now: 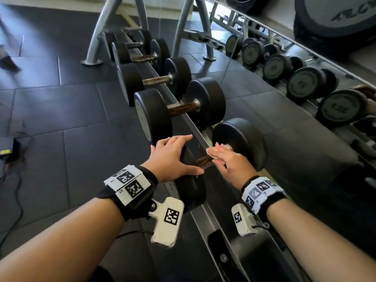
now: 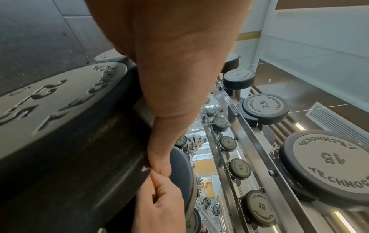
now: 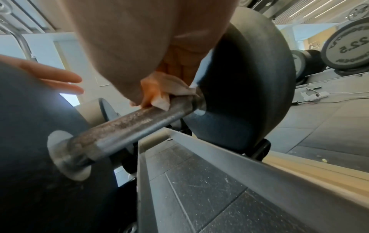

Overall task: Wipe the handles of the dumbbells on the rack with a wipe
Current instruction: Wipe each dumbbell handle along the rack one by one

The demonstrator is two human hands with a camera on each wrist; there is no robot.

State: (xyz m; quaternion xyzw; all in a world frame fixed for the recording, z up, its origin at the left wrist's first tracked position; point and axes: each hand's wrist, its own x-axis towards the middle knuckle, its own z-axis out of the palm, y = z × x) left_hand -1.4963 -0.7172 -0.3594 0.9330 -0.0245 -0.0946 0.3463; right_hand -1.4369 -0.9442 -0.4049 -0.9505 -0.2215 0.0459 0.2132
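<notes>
The nearest dumbbell lies across the rack rail [image 1: 211,222], with a rusty metal handle [image 1: 204,161] between two black heads. My left hand [image 1: 173,157] rests with straight, spread fingers on the near left head [image 1: 192,188]. My right hand [image 1: 225,159] holds a bunched white wipe [image 1: 209,150] on the handle, close to the right head [image 1: 244,139]. The right wrist view shows the wipe [image 3: 171,93] pressed on top of the handle [image 3: 135,121] by the head's collar. The bare handle to its left is speckled with rust.
Several more dumbbells [image 1: 179,107] line the rack away from me. A mirror at the right reflects a second row [image 1: 309,84]. A black box with cables [image 1: 7,147] lies on the rubber floor at the left. Grey rack legs [image 1: 95,47] stand at the far end.
</notes>
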